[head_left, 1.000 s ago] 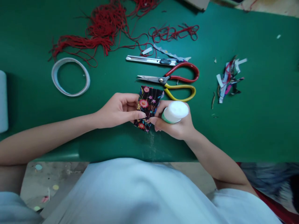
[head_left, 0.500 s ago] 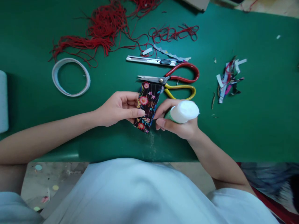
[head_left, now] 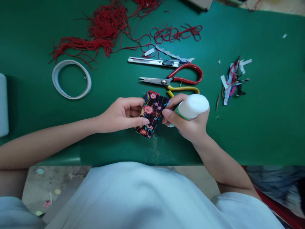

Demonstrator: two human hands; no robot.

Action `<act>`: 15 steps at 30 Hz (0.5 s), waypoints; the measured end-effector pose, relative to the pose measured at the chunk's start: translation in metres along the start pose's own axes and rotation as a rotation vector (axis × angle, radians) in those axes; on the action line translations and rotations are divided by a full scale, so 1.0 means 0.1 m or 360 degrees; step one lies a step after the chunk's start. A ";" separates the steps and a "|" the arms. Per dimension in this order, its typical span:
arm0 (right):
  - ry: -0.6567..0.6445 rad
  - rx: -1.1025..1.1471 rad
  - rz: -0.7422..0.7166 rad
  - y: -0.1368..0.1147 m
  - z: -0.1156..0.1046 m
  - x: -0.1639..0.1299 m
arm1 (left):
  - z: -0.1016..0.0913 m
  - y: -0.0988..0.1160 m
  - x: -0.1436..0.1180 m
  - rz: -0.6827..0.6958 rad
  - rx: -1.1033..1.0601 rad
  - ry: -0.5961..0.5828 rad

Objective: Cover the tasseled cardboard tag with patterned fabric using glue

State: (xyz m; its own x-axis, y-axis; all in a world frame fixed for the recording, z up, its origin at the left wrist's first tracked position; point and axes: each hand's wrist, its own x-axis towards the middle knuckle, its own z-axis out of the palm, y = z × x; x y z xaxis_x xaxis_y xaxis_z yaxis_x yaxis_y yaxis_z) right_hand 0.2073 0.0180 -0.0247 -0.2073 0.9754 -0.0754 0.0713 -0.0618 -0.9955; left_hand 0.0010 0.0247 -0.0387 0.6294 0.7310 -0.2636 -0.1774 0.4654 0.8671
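My left hand (head_left: 126,115) pinches the left side of a black floral fabric piece (head_left: 152,113), thumb on top and fingers beneath. At the fabric's right edge is my right hand (head_left: 188,119), its fingers wrapped round a white plastic bottle (head_left: 196,105) with a green band. The bottle's flat white end points up toward me, and its lower end is mostly hidden by my fingers. My right thumb and fingertip are at the fabric's upper right corner. Just beyond the fabric lie scissors (head_left: 164,82) with one red and one yellow handle, the yellow partly covered by my right hand.
A utility knife (head_left: 153,61) lies behind the scissors. Red cords (head_left: 108,24) are heaped at the back left, with a smaller red cord bundle (head_left: 177,33) beside them. A tape roll (head_left: 71,79) rests at left, fabric and paper scraps (head_left: 233,82) at right, on the green table (head_left: 269,133).
The fabric has shifted slightly toward me and spread wider at its upper right. My right hand with the bottle has moved a little right and up to that corner.
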 end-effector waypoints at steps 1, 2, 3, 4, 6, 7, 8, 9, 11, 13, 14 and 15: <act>0.0022 -0.0060 0.0003 -0.01 0.01 0.00 | 0.00 -0.01 0.00 0.0023 0.0000 -0.0011; 0.0042 -0.0119 0.0006 -0.02 0.02 0.00 | 0.01 -0.01 0.00 0.0052 0.0001 -0.0015; 0.0057 -0.0172 0.0012 -0.03 0.03 0.00 | 0.01 -0.01 0.00 0.0083 0.0004 -0.0015; 0.0065 -0.0214 0.0016 -0.04 0.04 -0.01 | 0.02 -0.01 0.00 0.0110 0.0008 -0.0007; 0.0046 -0.0270 0.0018 -0.05 0.07 -0.01 | 0.02 -0.01 0.00 0.0148 0.0020 0.0037; 0.0024 -0.0290 0.0014 -0.06 0.07 -0.01 | 0.02 -0.01 0.01 0.0161 0.0024 0.0077; -0.0002 -0.0310 0.0007 -0.06 0.08 -0.02 | 0.01 -0.01 0.02 0.0169 0.0023 0.0122; -0.0030 -0.0330 -0.0003 -0.06 0.09 -0.02 | 0.01 -0.01 0.02 0.0174 0.0018 0.0167; -0.0080 -0.0345 -0.0030 -0.06 0.09 -0.02 | -0.01 -0.02 0.04 0.0180 0.0001 0.0237; -0.0097 -0.0319 -0.0056 -0.06 0.09 -0.01 | -0.02 -0.03 0.04 0.0175 0.0006 0.0264; -0.0090 -0.0299 -0.0063 -0.06 0.08 -0.01 | -0.01 -0.02 0.04 0.0164 0.0025 0.0263; -0.0074 -0.0282 -0.0068 -0.06 0.08 0.00 | -0.01 -0.02 0.04 0.0150 0.0049 0.0260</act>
State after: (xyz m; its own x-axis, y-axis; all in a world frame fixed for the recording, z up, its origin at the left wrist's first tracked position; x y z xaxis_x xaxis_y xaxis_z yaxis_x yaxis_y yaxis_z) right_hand 0.1991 0.0163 -0.0195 -0.2587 0.9651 -0.0399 0.2315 0.0218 -0.9726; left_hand 0.0034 0.0274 -0.0417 0.4795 0.8432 -0.2432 -0.2053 0.3773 0.9031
